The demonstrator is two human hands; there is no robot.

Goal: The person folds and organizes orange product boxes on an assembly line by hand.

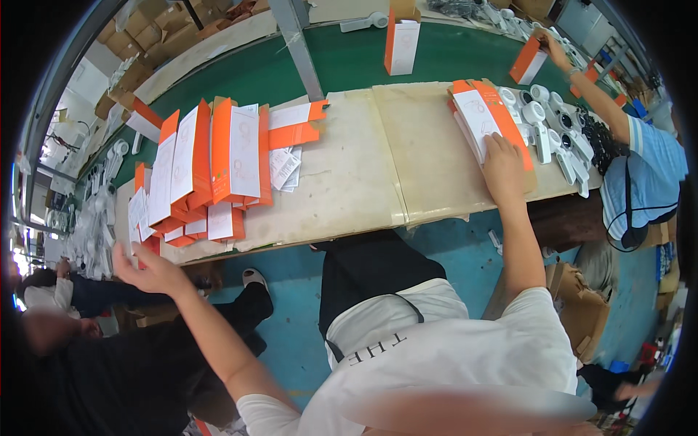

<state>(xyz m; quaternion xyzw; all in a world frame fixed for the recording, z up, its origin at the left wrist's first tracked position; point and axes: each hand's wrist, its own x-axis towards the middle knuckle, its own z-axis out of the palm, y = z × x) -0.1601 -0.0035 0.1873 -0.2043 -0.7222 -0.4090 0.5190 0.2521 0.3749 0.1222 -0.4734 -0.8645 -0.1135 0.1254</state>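
My right hand (504, 168) is on an orange and white cardboard box (481, 116) at the right of the table, its fingers bent over the printed side. That box lies on a small pile of similar cartons. Beyond the left front corner of the table, my left hand (151, 270) is in the air with fingers apart and nothing in it. The nearest things to it are several orange and white boxes (190, 156), stacked and leaning on each other. White printed leaflets (285, 167) lie beside that stack.
White handheld devices (538, 116) and black cords (600, 138) lie right of my right hand. A box (402, 47) stands on the green belt (334, 62) behind a metal post (297, 51). A co-worker in blue (647, 160) holds a box (528, 62); another person (123, 356) sits at left.
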